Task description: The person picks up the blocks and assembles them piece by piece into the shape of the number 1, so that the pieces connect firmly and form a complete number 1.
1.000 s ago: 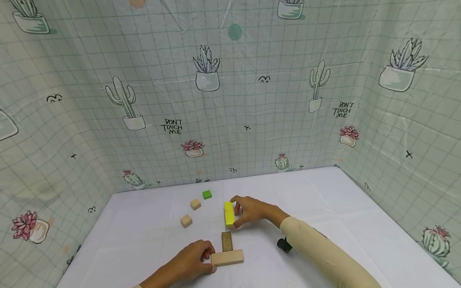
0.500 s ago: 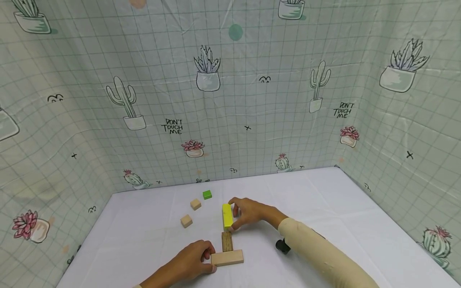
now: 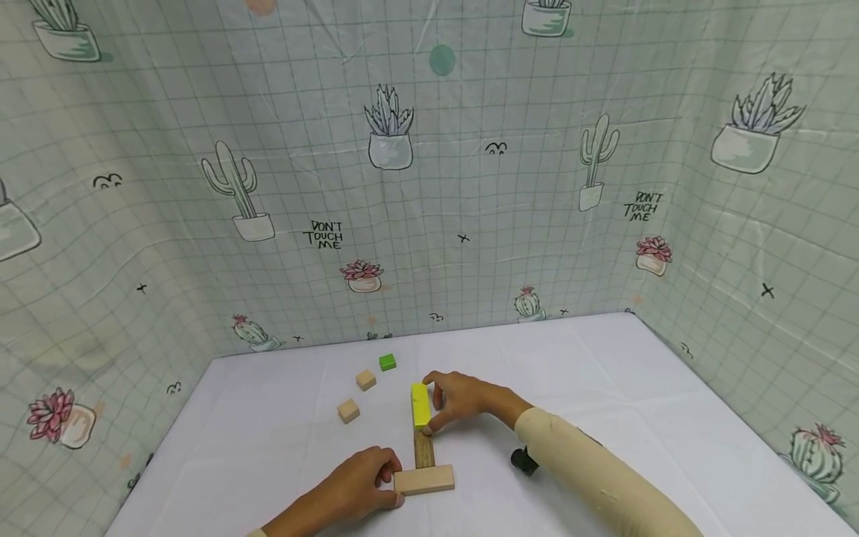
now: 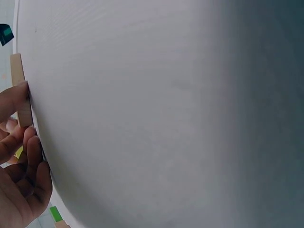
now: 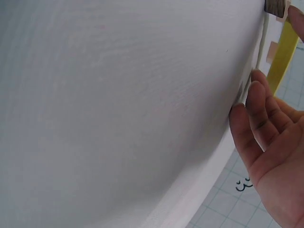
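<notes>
My right hand (image 3: 463,397) pinches a long yellow block (image 3: 420,409) between thumb and fingers at its two ends. The block's near end sits right at the far end of a dark brown wooden block (image 3: 424,451); whether they touch or slightly overlap I cannot tell. Across the brown block's near end lies a pale wooden block (image 3: 424,480), so the two form an upside-down T. Thumb and fingers of my left hand (image 3: 359,483) grip the pale block's left end. In the right wrist view, the yellow block (image 5: 283,57) shows beyond the fingers.
Two small pale wooden cubes (image 3: 348,411) and a small green block (image 3: 387,362) lie at the left and back. A black object (image 3: 524,461) is partly hidden by the right sleeve. Patterned cloth (image 3: 463,186) hangs around the white table (image 3: 570,358).
My right hand has brought the yellow block left and nearer, up to the brown block's far end. The left hand and the pale block stay in place.
</notes>
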Available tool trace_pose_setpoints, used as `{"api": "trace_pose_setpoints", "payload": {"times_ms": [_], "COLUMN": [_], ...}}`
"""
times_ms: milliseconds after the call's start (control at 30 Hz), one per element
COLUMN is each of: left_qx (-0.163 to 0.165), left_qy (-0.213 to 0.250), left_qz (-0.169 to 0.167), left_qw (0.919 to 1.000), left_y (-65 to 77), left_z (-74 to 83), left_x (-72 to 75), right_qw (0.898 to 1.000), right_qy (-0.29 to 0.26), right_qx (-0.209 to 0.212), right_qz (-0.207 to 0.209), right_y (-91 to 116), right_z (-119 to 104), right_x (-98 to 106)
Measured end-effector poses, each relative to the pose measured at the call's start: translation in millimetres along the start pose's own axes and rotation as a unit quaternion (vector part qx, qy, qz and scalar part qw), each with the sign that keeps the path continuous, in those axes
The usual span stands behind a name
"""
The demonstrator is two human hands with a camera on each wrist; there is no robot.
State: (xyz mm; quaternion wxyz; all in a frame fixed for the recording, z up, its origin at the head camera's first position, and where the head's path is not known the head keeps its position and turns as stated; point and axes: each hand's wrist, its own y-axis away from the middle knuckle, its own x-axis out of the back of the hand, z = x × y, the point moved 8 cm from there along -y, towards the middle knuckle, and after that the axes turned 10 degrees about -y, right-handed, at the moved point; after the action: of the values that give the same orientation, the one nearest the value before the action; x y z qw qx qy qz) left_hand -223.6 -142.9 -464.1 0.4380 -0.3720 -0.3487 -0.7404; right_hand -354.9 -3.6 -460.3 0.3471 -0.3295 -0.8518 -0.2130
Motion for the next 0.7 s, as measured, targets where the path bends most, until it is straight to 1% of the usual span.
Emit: {"api": "trace_pose_setpoints", "payload": {"times_ms": [300, 700], "left_qx": [0.006, -0.002], "left_qy": [0.002, -0.003], "left_qz": [-0.004, -0.004], "left_qw": [1.0000, 1.0000], "left_y": [0.6, 0.0], "left_z": [0.2, -0.6], "left_x": [-0.6, 0.0], "right_qw": [1.000, 1.000], "right_qy": [0.003, 0.005], "right_qx": [-0.001, -0.001], "right_qz": [-0.008, -0.007], "right_y": [-1.5, -2.3], "right_z": [1.2, 0.6], "right_x": [-4.1, -2.0]}}
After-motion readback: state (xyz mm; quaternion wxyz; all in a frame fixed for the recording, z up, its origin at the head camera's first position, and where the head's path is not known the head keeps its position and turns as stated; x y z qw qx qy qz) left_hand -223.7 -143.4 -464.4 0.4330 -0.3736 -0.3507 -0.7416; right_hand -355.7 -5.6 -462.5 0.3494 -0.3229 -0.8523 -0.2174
